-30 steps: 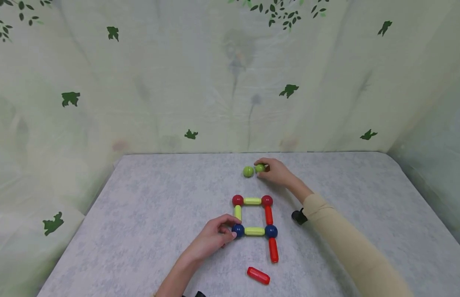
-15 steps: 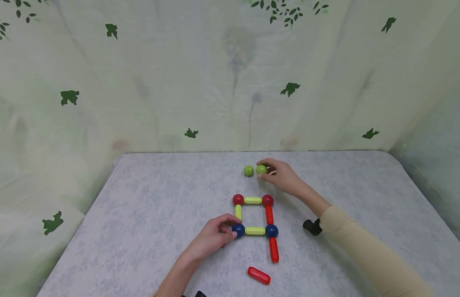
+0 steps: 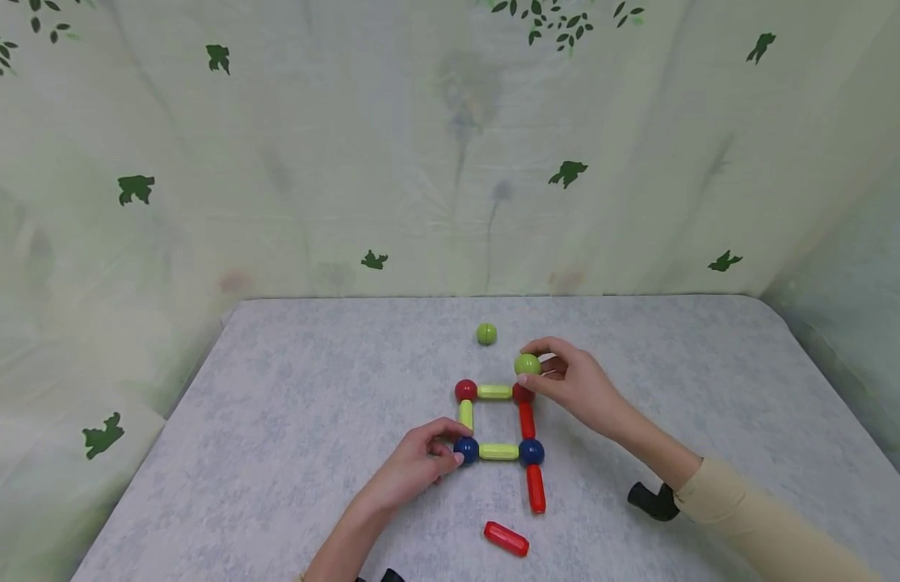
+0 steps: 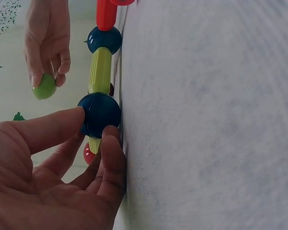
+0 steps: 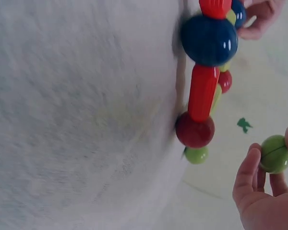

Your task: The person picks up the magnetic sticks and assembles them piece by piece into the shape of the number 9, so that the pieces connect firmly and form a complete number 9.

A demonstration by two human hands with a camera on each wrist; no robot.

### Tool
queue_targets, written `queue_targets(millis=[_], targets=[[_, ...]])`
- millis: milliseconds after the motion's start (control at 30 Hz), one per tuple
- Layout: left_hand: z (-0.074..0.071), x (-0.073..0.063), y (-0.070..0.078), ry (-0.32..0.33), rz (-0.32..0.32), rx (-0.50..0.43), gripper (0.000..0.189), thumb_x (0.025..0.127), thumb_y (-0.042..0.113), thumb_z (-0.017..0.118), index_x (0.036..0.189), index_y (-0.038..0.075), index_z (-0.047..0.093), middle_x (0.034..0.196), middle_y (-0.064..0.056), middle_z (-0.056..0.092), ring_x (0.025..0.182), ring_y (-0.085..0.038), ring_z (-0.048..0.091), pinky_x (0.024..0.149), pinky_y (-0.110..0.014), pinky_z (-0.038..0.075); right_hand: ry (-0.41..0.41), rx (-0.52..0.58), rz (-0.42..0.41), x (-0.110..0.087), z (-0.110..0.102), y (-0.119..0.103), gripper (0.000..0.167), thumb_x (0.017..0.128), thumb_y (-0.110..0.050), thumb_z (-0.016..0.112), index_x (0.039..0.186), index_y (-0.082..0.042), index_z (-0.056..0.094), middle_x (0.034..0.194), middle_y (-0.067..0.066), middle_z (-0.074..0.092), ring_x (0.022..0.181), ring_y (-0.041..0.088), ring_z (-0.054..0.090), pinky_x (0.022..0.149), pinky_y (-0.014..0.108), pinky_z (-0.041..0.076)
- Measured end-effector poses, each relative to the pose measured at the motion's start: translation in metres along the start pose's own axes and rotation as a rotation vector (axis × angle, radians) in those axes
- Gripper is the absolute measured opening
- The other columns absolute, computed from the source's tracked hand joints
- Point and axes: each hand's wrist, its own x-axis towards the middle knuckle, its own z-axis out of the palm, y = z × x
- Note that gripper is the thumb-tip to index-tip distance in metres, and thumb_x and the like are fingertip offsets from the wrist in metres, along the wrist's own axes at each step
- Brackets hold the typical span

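My left hand point(image 3: 418, 462) pinches the near-left blue ball point(image 4: 102, 115) of a square built from balls and rods on the table. Red balls point(image 3: 466, 391) form its far corners and blue balls its near ones. Three sides are yellow-green rods point(image 3: 498, 452); the right side is a red rod point(image 5: 203, 93). A second red rod point(image 3: 536, 489) sticks out toward me from the near-right blue ball point(image 3: 532, 452). Raised off the table, a green ball point(image 5: 275, 154) sits between the fingertips and thumb of my right hand point(image 3: 575, 386), overlapping the far-right red ball in the head view.
Another green ball point(image 3: 486, 334) lies on the grey table point(image 3: 334, 372) behind the square. A loose red rod point(image 3: 506, 539) rests in front of it. A pale curtain point(image 3: 421, 162) with green leaf shapes hangs along the table's back edge.
My right hand has lifted the green ball from beside the other one and brought it toward me, to the far-right corner of the square. My left hand stays on the blue ball.
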Motion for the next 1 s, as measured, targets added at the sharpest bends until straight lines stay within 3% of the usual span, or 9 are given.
queue_targets(millis=[600, 1000], targets=[[0.001, -0.002, 0.001, 0.006, -0.027, -0.010, 0.031, 0.091, 0.005, 0.066, 0.121, 0.010, 0.064, 0.109, -0.008, 0.057, 0.078, -0.021, 0.053, 0.065, -0.031, 0.045, -0.096, -0.025, 0.115, -0.078, 0.012, 0.001, 0.039, 0.083, -0.030, 0.080, 0.117, -0.018, 0.064, 0.105, -0.003, 0.062, 0.092, 0.019, 0.058, 0.077, 0.031, 0.052], [0.000, -0.001, 0.000, 0.007, -0.008, -0.001, 0.029, 0.091, 0.006, 0.066, 0.120, 0.010, 0.064, 0.109, -0.009, 0.057, 0.077, -0.021, 0.053, 0.065, -0.030, 0.046, -0.199, 0.054, 0.166, -0.114, 0.020, 0.010, 0.042, 0.082, -0.028, 0.081, 0.117, -0.015, 0.063, 0.107, -0.001, 0.063, 0.091, 0.020, 0.060, 0.076, 0.025, 0.052]])
